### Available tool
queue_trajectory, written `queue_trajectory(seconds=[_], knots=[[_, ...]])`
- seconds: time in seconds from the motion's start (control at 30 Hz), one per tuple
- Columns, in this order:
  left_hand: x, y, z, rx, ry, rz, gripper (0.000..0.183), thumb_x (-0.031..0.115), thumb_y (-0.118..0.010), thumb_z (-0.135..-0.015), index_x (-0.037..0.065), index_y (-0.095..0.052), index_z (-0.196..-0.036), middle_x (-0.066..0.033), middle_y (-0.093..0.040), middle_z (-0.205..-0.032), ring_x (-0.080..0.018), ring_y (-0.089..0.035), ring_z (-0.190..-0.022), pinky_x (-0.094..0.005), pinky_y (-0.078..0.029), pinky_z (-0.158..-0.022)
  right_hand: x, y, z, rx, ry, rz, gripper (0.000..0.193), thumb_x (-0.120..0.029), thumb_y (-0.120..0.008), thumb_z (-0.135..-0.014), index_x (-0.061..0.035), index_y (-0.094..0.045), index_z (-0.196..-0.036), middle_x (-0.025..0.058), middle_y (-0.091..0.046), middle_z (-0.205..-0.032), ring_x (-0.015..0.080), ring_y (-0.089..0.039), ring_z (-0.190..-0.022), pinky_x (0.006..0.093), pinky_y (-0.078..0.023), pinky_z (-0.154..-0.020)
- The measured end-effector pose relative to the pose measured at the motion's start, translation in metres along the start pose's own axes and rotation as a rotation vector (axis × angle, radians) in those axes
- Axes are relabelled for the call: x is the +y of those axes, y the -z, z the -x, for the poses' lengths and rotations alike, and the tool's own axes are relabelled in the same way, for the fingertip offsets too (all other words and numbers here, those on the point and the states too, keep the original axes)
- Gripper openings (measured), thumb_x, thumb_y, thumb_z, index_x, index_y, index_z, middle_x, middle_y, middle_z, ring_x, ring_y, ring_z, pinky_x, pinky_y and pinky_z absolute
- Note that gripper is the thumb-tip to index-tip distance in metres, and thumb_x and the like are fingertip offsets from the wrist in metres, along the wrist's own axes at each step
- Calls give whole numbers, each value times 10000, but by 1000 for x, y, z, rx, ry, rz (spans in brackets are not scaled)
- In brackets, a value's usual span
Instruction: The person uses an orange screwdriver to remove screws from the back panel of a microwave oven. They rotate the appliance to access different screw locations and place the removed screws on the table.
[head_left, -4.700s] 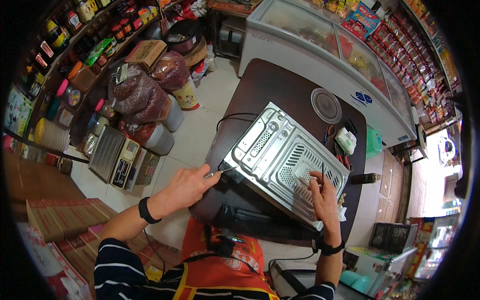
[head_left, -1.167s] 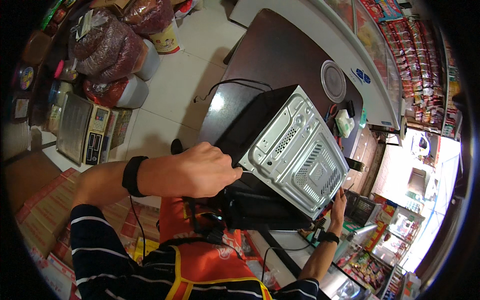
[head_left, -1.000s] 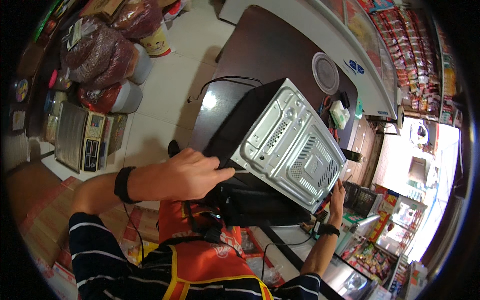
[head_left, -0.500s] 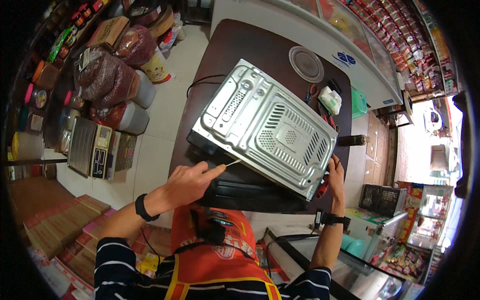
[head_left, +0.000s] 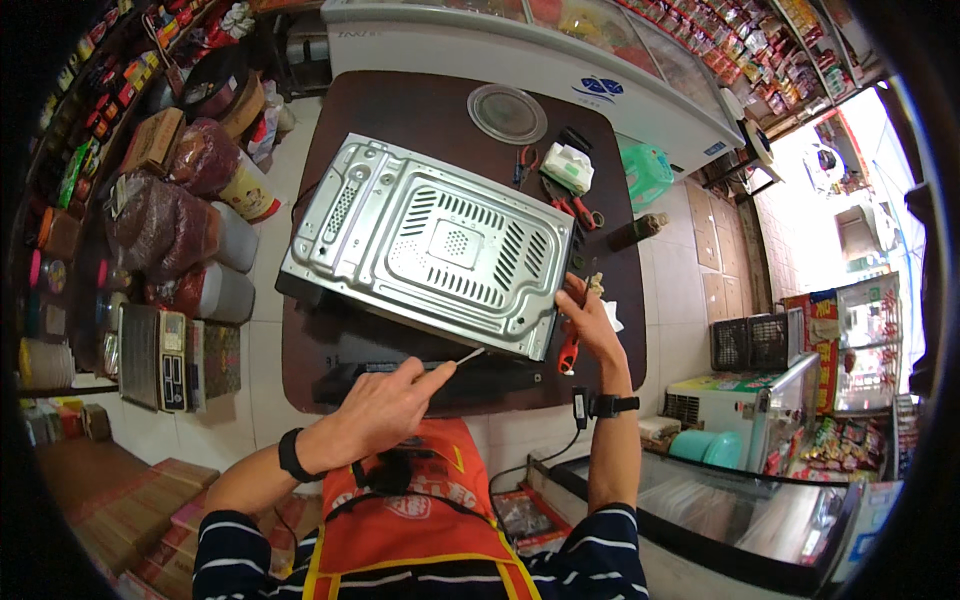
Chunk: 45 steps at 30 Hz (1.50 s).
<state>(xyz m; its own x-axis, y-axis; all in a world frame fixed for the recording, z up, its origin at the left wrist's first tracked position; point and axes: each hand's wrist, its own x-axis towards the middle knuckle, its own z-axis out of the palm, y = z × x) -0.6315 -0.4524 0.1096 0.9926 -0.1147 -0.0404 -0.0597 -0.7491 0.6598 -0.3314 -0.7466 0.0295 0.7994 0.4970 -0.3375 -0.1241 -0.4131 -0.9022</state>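
A microwave oven (head_left: 455, 245) lies on the dark table (head_left: 300, 375) with a vented silver metal panel facing up. My left hand (head_left: 385, 405) is closed around a thin pale stick-like tool (head_left: 470, 356), its tip at the oven's near edge, towards the right corner. Fingers of my right hand (head_left: 592, 318) are bent against the oven's right side; the fingertips are partly hidden. Close beside that hand lies a red-handled tool (head_left: 568, 355). A long black panel (head_left: 500, 380) sits along the table's near edge, partly behind my left hand.
A round glass plate (head_left: 507, 113), pliers (head_left: 524, 165), a white tissue pack (head_left: 568, 168), red-handled scissors (head_left: 585, 212) and a dark bottle (head_left: 637, 231) are on the table. A freezer (head_left: 450, 60) borders its far side. A scale (head_left: 155, 355) stands at left.
The view has turned, shifting the table and oven leftward in the picture. My left hand has moved the tool tip rightward along the oven's near edge. My right hand stays at the oven's right side.
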Motion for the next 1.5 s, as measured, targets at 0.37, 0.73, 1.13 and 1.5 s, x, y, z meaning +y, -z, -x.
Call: queue_trajectory(seconds=[0.37,0.73,1.13,1.5], knots=[[67,-78,-38,11,109,-56,550,67,-675,-992,109,-626,-1538,-158,-641,-1062,-410,-724,-748,-528,-601,-649,14,18,1,-319,43,43,1156,-189,-930,-918,0,-183,-1780,160,-522,-1566,82,-624,-920,284,-567,-826],[109,-119,-25,256,258,-129,565,62,-731,-963,123,-668,-1521,-117,-611,-988,-373,-694,-746,-485,-602,-629,19,20,-8,-406,45,50,1293,-376,-951,-892,54,-110,-1774,175,-529,-1416,127,-598,-879,316,-547,-813],[114,-162,-40,406,367,13,479,81,-676,-1044,71,-637,-1522,-160,-649,-1013,-410,-709,-792,-518,-595,-680,19,21,-5,-476,76,-36,1198,-265,-902,-958,-38,-79,-1799,102,-521,-1348,97,-541,-865,275,-504,-749],[104,-206,-61,557,464,1031,398,119,-594,-1142,10,-600,-1524,-98,-664,-906,-164,-626,-757,-341,-536,-709,32,24,-8,-488,59,-45,1220,-242,-887,-986,-68,6,-1799,137,-522,-1436,129,-638,-937,299,-534,-734]])
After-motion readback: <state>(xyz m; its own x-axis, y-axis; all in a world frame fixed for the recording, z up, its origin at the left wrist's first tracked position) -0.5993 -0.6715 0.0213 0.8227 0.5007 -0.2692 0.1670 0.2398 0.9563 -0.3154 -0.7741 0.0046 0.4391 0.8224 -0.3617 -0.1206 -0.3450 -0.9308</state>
